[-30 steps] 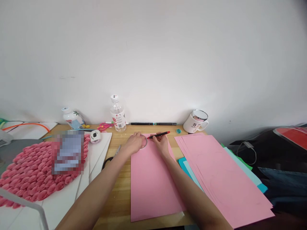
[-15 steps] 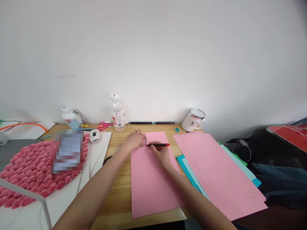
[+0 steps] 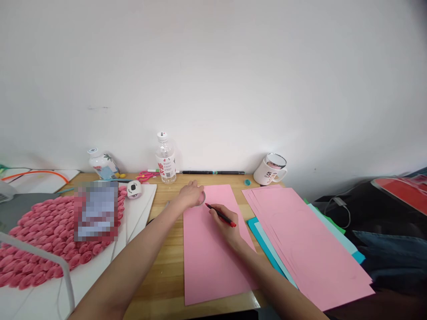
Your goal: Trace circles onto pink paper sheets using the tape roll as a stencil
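A pink paper sheet (image 3: 213,262) lies lengthwise in front of me on the wooden table. Near its upper left edge, my left hand (image 3: 190,194) is closed on a small round, grey-rimmed object (image 3: 202,198) and holds it against the paper. Most of that object is hidden under my fingers, so its kind is unclear. My right hand (image 3: 229,222) grips a black pen with a red end (image 3: 220,215). The pen slants, its tip at the paper just right of the round object; whether it touches I cannot tell.
Right of the sheet lies a stack of pink paper (image 3: 310,249) over blue and green sheets. A white mug (image 3: 268,171), clear bottle (image 3: 166,162), pink scissors (image 3: 147,175) and black pens (image 3: 213,172) line the wall. Pink paper roses (image 3: 50,240) and a pixelated patch (image 3: 96,211) are at left.
My right hand has shifted slightly down and turned the pen from nearly level to a steeper slant. My left hand still holds the round object in place.
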`<move>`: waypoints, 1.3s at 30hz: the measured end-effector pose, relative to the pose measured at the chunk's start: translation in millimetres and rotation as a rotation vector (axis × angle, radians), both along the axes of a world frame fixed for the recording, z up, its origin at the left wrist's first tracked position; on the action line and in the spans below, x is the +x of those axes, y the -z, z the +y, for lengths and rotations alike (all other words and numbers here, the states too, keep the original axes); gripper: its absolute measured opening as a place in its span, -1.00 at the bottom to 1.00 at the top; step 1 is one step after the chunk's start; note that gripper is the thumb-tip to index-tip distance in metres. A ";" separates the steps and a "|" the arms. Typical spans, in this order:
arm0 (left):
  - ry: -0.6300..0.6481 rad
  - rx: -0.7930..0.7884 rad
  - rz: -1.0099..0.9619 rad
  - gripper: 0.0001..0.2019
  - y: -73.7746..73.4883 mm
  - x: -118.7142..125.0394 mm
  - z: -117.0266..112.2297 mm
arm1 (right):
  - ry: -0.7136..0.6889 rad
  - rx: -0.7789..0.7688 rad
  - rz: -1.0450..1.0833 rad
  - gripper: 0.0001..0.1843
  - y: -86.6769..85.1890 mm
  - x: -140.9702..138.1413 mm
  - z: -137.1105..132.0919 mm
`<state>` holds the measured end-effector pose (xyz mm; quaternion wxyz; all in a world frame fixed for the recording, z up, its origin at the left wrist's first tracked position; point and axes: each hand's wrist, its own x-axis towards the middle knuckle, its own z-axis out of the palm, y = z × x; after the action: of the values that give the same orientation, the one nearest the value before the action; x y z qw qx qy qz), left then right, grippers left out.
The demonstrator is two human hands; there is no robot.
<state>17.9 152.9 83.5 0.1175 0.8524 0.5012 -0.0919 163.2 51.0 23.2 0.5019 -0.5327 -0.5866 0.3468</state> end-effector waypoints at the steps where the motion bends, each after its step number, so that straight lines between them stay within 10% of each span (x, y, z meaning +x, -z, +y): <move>1: -0.003 -0.003 0.009 -0.66 -0.3 0.7 0.3 | 0.008 0.003 -0.012 -0.71 1.0 -0.4 0.9; 29: 0.019 -0.038 0.064 -0.53 -7.9 5.4 2.6 | -0.161 0.277 -0.459 -0.73 20.3 -48.9 8.5; 39: 0.017 -0.050 0.099 -0.52 -11.3 6.2 0.8 | -0.304 0.218 -0.821 -0.42 14.6 -34.8 14.3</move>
<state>24.2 153.6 94.8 0.1132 0.8477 0.4967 -0.1477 128.4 65.3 8.5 0.2240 -0.4781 -0.8418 0.1125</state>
